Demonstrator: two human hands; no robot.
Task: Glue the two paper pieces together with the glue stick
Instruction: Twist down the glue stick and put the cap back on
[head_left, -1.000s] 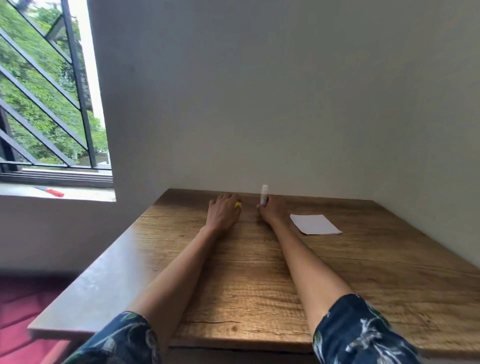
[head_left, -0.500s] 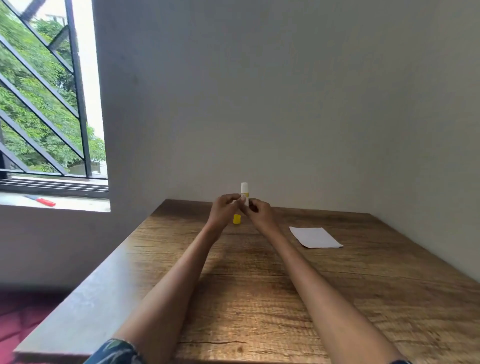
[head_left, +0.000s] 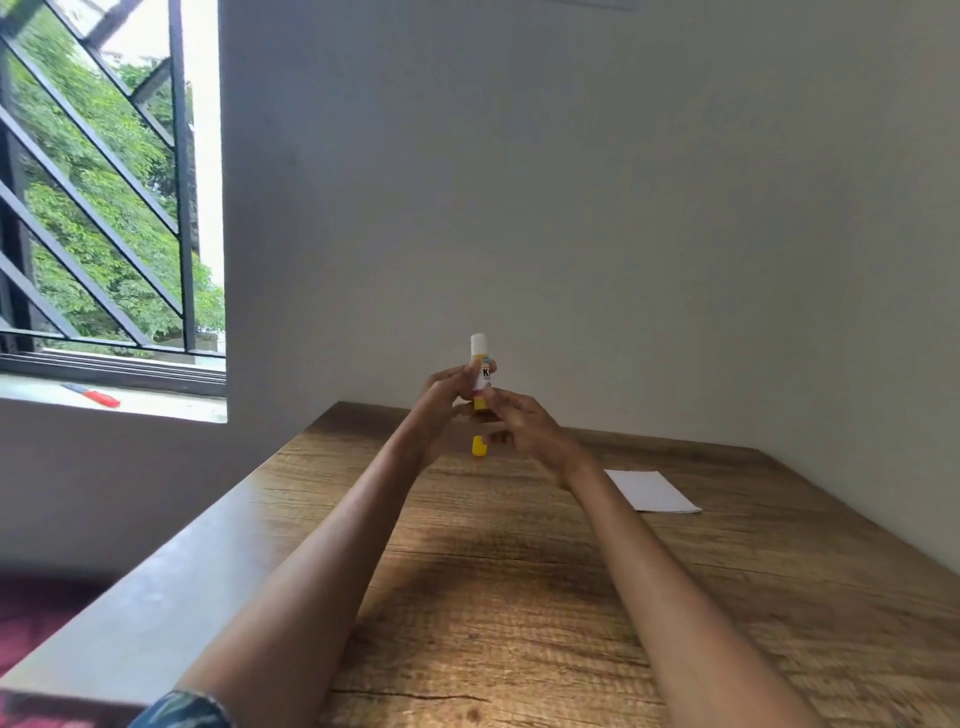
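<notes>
Both hands were raised above the tabletop (head_left: 519, 597), and the glue stick (head_left: 480, 364) stood upright between them. The left hand (head_left: 445, 399) had its fingers clamped around the tube's middle, while the right hand (head_left: 519, 423) pinched the yellow base. Below the fingers, a yellow cap (head_left: 478, 446) sat on the wood. The white paper (head_left: 649, 491) lay well to the right of them.

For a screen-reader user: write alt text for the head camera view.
Two bare hands, left hand and right hand, hold an upright white glue stick above a wooden table. Its small yellow cap stands on the table below; white paper lies to the right.
</notes>
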